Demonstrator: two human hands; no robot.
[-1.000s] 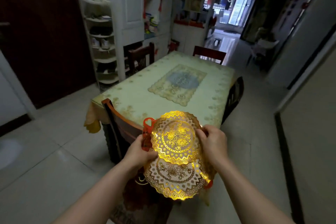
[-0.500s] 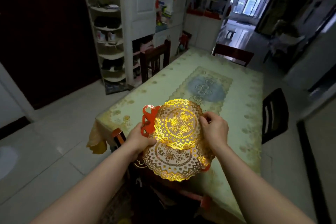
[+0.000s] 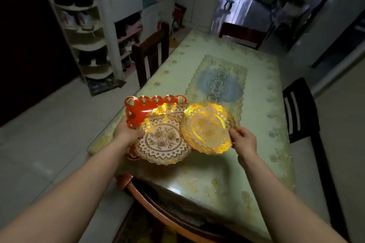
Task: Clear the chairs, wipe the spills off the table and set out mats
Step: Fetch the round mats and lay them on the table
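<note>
Over the near left corner of the table [image 3: 262,124], my left hand [image 3: 127,134] grips a stack: a red mat [image 3: 142,109] with heart cut-outs underneath and round gold lace mats [image 3: 163,141] on top. My right hand [image 3: 244,141] pinches the edge of a single round gold mat [image 3: 207,128], held to the right of the stack and overlapping it slightly. The table wears a pale green patterned cloth with a blue flowered centre panel [image 3: 218,83].
A wooden chair back [image 3: 158,211] is right below me at the table's near end. Another wooden chair [image 3: 150,53] stands on the left, a dark chair [image 3: 300,108] on the right, one more chair [image 3: 240,34] at the far end. Shoe shelves [image 3: 83,31] line the left wall.
I have stepped closer, so the mats are now over the table. My right hand has pulled the top gold mat off the stack to the right, uncovering the red mat.
</note>
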